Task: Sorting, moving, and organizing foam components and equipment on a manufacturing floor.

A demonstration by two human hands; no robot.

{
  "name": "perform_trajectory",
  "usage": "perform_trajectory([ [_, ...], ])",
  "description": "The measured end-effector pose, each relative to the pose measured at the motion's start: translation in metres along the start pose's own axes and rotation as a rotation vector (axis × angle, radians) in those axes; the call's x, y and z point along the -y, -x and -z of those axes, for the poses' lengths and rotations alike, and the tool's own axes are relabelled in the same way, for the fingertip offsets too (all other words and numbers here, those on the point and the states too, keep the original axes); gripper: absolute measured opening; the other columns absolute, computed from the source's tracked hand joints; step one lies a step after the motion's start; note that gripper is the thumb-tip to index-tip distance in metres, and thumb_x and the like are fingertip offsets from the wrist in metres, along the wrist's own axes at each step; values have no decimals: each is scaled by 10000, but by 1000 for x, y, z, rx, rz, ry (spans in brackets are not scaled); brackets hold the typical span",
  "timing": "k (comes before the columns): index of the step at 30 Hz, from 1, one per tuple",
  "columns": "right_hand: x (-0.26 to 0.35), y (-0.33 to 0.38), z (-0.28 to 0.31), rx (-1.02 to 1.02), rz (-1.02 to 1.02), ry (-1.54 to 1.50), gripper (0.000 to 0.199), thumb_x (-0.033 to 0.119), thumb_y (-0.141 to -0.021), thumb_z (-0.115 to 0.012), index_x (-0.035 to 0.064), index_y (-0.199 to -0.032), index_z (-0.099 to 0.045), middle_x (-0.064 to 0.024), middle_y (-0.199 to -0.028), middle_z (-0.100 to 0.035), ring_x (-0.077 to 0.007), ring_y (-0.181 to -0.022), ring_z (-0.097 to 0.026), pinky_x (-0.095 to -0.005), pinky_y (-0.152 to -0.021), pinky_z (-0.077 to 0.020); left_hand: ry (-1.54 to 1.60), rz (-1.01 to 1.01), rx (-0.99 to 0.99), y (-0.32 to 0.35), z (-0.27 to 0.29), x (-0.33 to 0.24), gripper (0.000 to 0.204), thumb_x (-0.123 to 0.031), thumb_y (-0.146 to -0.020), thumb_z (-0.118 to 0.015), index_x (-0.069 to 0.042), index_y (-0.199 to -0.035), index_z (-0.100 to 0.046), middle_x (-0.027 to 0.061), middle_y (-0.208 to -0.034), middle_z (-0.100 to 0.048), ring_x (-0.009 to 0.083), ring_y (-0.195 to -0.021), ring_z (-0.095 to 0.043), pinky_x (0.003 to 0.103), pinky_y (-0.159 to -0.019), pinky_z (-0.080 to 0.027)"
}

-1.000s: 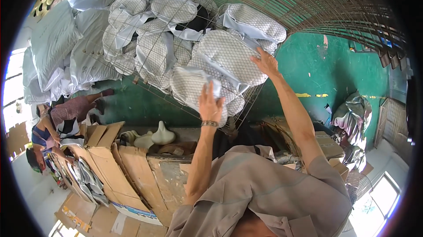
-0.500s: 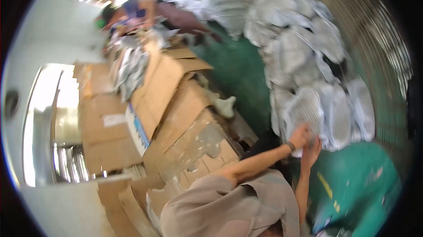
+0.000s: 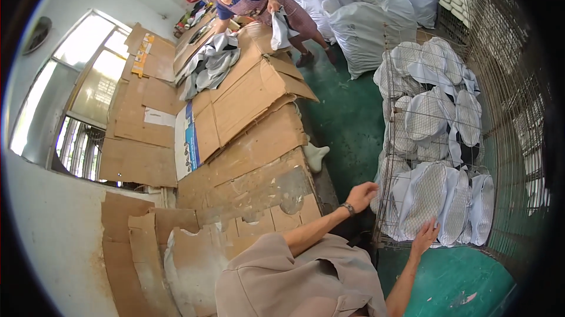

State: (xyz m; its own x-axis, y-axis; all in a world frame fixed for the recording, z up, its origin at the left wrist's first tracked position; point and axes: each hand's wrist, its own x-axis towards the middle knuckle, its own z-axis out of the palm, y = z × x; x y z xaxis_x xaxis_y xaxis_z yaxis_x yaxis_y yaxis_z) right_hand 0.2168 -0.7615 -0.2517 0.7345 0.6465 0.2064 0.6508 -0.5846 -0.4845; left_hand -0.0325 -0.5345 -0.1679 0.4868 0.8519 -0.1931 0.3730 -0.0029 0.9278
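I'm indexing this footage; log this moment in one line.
left hand: nothing visibly held, beside wire cage | right hand: at patterned white pieces, contact unclear | co-worker: holding pale piece

Head-worn fisheye, looking down, hands point(image 3: 425, 237) near

Left hand point(image 3: 360, 198) now off the white padded pieces point(image 3: 425, 196).
Half a second ago its fingers were close beside those of the right hand point(image 3: 425, 236); now they curl beside the wire basket point(image 3: 382, 217), with the right hand apart, off to their lower right.
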Motion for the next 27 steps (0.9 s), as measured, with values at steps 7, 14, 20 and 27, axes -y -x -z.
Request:
perform_trajectory([
  [7, 41, 39, 32, -136, -34, -48, 406, 183, -1021, -521, -30, -1367, -496, -261, -1340, -527, -435, -1236, -510, -501, -1033, -415, -23, 175, -208, 15, 73, 41, 246, -155, -921, -632, -55, -1140, -683, 105, -973, -743, 211, -905, -712, 340, -820, -545],
  [14, 56, 92, 29, -98, -152, -202, 397, 134, -984, -549, -30, -1343, -516, -243, -1338, -535, -425, -1226, -520, -498, -1041, -416, 5, 251, -191, 25, 66, 44, 231, -181, -933, -637, -63, -1122, -697, 69, -955, -743, 165, -825, -702, 324, -700, -564],
  [20, 90, 71, 40, 28, -202, -92, 438, 21, -828, -595, 42, -1266, -579, -193, -1315, -557, -394, -1234, -505, -474, -1064, -410, 79, 236, -140, 13, 73, 48, 172, -171, -929, -672, -82, -1068, -718, 43, -935, -719, 119, -806, -669, 290, -645, -572],
  [27, 89, 93, 15, 32, -628, -80, 449, 223, -852, -697, 2, -1201, -520, -238, -1178, -560, -439, -1094, -548, -507, -937, -461, 70, 459, 139, -21, 44, 95, 544, -390, -930, -684, -33, -1327, -575, 78, -1192, -665, 201, -1039, -650, 360, -743, -570],
])
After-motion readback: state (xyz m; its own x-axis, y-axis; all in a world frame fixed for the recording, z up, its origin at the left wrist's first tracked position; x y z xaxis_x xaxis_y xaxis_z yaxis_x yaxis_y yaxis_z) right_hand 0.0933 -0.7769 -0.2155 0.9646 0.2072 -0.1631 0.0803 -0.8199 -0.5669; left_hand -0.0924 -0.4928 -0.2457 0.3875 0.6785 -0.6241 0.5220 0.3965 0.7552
